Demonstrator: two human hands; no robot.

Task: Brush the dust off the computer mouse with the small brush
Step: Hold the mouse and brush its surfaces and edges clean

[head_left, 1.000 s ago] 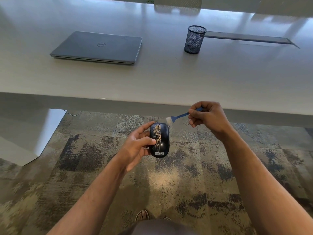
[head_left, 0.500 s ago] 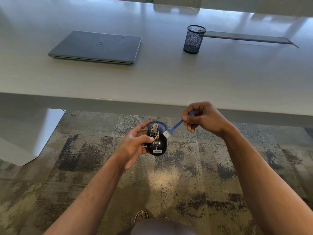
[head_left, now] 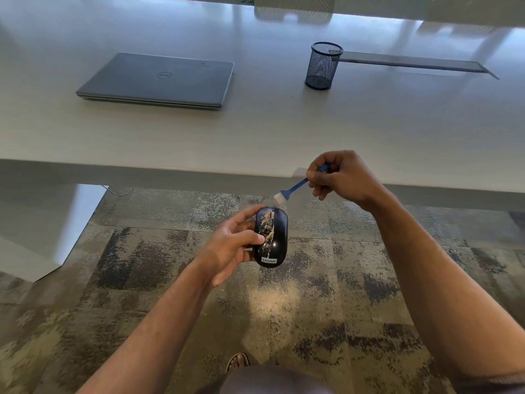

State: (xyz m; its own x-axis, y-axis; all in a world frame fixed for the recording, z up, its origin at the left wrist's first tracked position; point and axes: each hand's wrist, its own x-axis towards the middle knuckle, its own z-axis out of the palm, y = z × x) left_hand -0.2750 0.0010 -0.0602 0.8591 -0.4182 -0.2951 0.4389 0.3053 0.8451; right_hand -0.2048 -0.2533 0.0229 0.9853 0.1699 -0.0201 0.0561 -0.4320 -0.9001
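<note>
The left hand (head_left: pixel 230 245) is gripping the mouse (head_left: pixel 271 237) between thumb and fingers, holding it over the carpet (head_left: pixel 142 265) below the desk (head_left: pixel 255 132) edge. Tan dust (head_left: pixel 267 226) is streaking its top. The right hand (head_left: pixel 341 177) is pinching the brush (head_left: pixel 292 187), its bristles hovering just above the mouse's front, apart from it.

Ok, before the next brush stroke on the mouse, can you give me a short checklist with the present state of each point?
1. Mouse held firmly by the left hand, thumb on top: ok.
2. Small brush pinched by its handle in the right hand: ok.
3. Bristles touching the mouse: not ok, they hang just beyond its front end.
4. Dust gone: not ok, a tan streak lies along the left half near the wheel.
5. Mouse held over the carpet, away from the table: ok.
6. Underside clean: cannot tell.
</note>
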